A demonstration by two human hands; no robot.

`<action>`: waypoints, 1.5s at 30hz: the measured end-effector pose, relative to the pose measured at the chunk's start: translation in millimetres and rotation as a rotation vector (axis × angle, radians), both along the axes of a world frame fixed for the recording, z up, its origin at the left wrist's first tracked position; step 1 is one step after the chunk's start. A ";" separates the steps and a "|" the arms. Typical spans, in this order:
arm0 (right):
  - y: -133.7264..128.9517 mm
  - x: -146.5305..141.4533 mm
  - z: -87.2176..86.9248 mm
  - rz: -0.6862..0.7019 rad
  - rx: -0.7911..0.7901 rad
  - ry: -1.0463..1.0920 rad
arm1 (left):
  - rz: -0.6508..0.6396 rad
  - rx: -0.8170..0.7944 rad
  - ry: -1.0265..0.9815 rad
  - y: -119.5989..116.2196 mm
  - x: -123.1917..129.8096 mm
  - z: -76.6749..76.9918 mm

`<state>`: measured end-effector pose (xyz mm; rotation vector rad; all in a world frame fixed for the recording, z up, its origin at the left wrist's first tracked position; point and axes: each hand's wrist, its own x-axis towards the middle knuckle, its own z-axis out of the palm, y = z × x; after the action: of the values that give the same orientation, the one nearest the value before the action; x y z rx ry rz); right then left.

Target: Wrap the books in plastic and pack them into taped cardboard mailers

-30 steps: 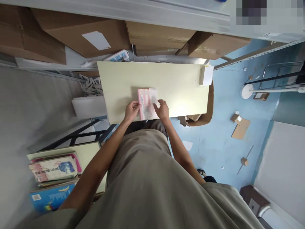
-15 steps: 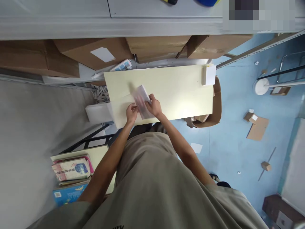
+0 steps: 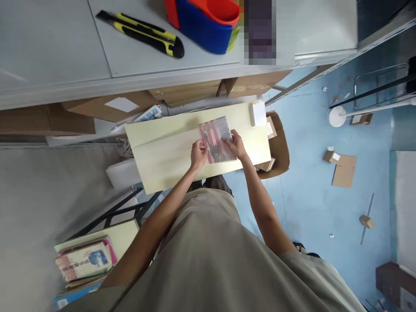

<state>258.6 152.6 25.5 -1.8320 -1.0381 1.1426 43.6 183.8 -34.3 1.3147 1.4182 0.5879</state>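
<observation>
A book with a red, white and dark cover (image 3: 215,141) lies over the pale yellow board (image 3: 169,164), with a translucent sheet (image 3: 165,149) stretching left from it. My right hand (image 3: 236,144) grips the book's right edge, thumb on the cover. At the book's left edge is my left hand (image 3: 199,154), its fingers curled together; what they pinch is too small to make out. A small white stack (image 3: 258,114) stands at the board's back right corner.
Beyond the board is a grey shelf (image 3: 71,47) with a yellow-black cutter (image 3: 143,34) and a blue-red holder (image 3: 208,26). Cardboard boxes (image 3: 188,92) sit beneath it. An open carton (image 3: 281,145) stands at the right, and books (image 3: 86,262) at lower left.
The book has turned flatter, showing its cover, and both hands have moved right with it. The view has shifted, bringing the cutter and holder on the shelf further into sight.
</observation>
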 end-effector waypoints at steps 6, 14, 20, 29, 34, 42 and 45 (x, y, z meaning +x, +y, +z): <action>-7.5 18.0 -45.8 -0.020 -0.311 -0.289 | -0.153 -0.268 0.102 -1.1 26.7 -29.4; -13.8 11.0 -13.4 -0.051 -0.117 -0.347 | -0.106 -0.230 0.006 14.4 12.2 21.2; 23.0 5.5 62.2 0.115 0.196 -0.323 | -0.039 -0.079 -0.208 40.5 -7.6 99.2; 148.8 -40.5 221.9 0.346 0.699 -0.462 | 0.154 0.302 -0.368 105.2 -9.2 252.3; 208.1 -72.2 241.3 0.423 0.669 -0.597 | 0.198 0.409 -0.372 121.6 -13.8 278.8; 250.7 -100.3 227.8 0.499 0.475 -0.763 | 0.112 0.367 -0.390 96.7 -32.5 271.9; 258.0 -108.8 221.7 0.498 0.397 -0.782 | 0.090 0.330 -0.401 90.2 -37.7 262.8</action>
<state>149.7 410.6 247.2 -1.7476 -2.0839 0.3699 5.9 274.0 228.5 1.2978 1.0813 1.1164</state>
